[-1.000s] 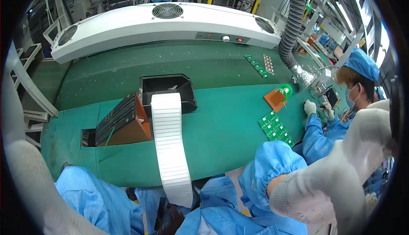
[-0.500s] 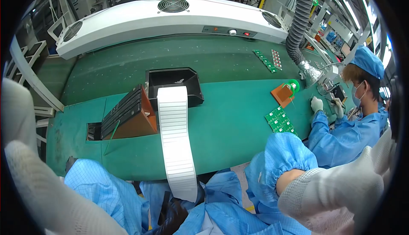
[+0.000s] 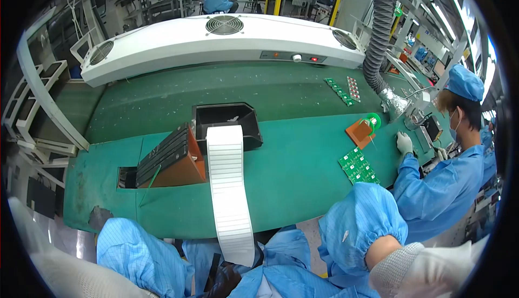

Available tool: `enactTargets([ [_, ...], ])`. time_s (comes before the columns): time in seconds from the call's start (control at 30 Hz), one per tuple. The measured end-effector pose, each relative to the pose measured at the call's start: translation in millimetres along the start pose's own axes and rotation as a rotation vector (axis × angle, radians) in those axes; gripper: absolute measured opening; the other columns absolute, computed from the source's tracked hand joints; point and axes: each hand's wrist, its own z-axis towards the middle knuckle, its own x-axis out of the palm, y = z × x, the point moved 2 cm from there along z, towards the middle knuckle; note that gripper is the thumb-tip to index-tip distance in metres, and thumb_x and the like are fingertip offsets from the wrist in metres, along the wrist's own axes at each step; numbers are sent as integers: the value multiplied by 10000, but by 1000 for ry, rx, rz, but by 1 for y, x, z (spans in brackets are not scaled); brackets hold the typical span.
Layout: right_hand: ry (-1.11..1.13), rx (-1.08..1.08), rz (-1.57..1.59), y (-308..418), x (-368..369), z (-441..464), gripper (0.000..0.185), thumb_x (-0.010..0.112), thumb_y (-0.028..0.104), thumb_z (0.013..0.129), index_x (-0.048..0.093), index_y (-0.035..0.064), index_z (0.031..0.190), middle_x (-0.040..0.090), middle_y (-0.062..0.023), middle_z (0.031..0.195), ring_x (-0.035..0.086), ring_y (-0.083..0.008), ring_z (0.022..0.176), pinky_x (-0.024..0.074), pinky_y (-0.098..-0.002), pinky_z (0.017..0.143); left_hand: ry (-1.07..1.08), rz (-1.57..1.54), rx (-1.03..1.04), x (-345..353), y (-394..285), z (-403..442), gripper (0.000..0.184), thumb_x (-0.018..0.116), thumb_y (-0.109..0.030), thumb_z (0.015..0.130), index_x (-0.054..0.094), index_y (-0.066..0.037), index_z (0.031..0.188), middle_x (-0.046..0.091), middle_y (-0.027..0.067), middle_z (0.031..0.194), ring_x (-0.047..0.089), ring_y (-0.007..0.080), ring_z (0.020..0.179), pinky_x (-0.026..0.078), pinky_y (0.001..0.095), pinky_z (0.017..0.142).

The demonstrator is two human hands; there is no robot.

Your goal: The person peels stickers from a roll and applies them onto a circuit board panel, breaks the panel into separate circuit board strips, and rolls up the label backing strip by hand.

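My left hand (image 3: 70, 268), in a white knit glove, is raised close to the camera at the lower left edge. It is blurred, and its fingers are mostly cut off. At the lower right, my right hand (image 3: 427, 268) is also gloved and raised, with its fingers running out of view. Neither hand visibly touches anything on the table. Between my arms, a long strip of white labels (image 3: 230, 190) lies across the green mat (image 3: 292, 173) and hangs over the front edge. Left of the strip stands a slanted black and brown holder (image 3: 170, 157) with a thin green stick (image 3: 151, 184) against it.
Behind the strip sits a black bin (image 3: 251, 125). Green circuit boards (image 3: 358, 166) lie at the right, near a green spool (image 3: 372, 121) on a brown block (image 3: 357, 134). A white fan unit (image 3: 178, 44) spans the back. A co-worker (image 3: 443, 182) sits at the right.
The camera view has tipped up slightly, so the table sits lower in the picture. Both my hands have moved lower and outward toward the picture's edges. The label strip stays in place.
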Motion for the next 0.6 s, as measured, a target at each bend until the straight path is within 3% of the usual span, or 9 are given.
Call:
enactTargets([
  [0.07, 12, -75, 58, 6, 0, 3, 290, 716, -122, 764, 671, -30, 1036, 599, -116, 1127, 594, -227, 1082, 607, -346, 889, 3, -27, 83, 7, 23, 8, 229, 647, 227, 723, 608, 66, 882, 633, 155, 946, 673, 199, 764, 630, 270, 488],
  [0.17, -98, 326, 382, 23, 4, 3, 308, 747, -120, 741, 667, -18, 1020, 601, -110, 1105, 597, -214, 1069, 586, -345, 856, 15, 81, 187, 10, 21, 4, 200, 643, 144, 785, 626, 51, 962, 672, 157, 882, 646, 231, 710, 598, 287, 543],
  [0.3, -195, 6, 215, 45, -20, 2, 255, 666, 9, 815, 531, -16, 1030, 494, -69, 1097, 551, -154, 871, 553, -250, 662, 43, 225, 228, -12, 20, -9, 189, 621, -34, 889, 602, 35, 1064, 678, 140, 956, 636, 180, 713, 539, 257, 537],
  [0.33, -80, 43, 172, 29, -18, -6, 332, 783, -4, 802, 664, 68, 1103, 594, -59, 1200, 601, -210, 1079, 562, -346, 877, 53, 277, 252, -23, 26, -13, 208, 615, -79, 915, 596, 32, 1090, 679, 136, 974, 633, 168, 714, 525, 249, 535],
  [0.4, -242, 226, -16, 59, -35, -2, 230, 731, 153, 873, 537, 34, 909, 548, -95, 975, 568, -212, 825, 518, -313, 602, 86, 472, 315, -53, 38, -22, 260, 604, -168, 968, 584, 24, 1141, 682, 128, 1011, 628, 142, 715, 495, 234, 532],
  [0.43, -211, 303, -110, 48, -33, -9, 225, 754, 54, 792, 549, 30, 882, 515, -58, 1022, 531, -163, 835, 522, -268, 634, 45, 687, 308, -66, 41, -28, 291, 598, -213, 994, 578, 20, 1167, 683, 124, 1030, 626, 130, 716, 481, 226, 530],
  [0.5, -215, 536, -150, 52, -44, -20, 233, 719, 194, 915, 536, 51, 939, 512, -68, 966, 573, -230, 834, 531, -333, 606, -50, 1349, 190, -95, 43, -35, 193, 575, -94, 972, 598, 18, 1128, 686, 111, 932, 630, 135, 691, 482, 236, 539],
  [0.57, -217, 614, -250, 53, -57, -39, 249, 697, 261, 967, 554, 56, 983, 517, -71, 948, 592, -251, 832, 551, -372, 625, -326, 1312, 32, -119, 71, -42, 181, 597, 27, 951, 635, 41, 1127, 693, 100, 898, 647, 142, 735, 518, 248, 668],
  [0.6, -191, 732, -276, 50, -61, -49, 242, 692, 263, 969, 582, 49, 998, 537, -83, 976, 598, -256, 839, 551, -368, 648, -327, 1317, -68, -137, 79, -45, 194, 618, 42, 936, 638, 39, 1128, 697, 97, 909, 649, 130, 745, 520, 246, 676],
])
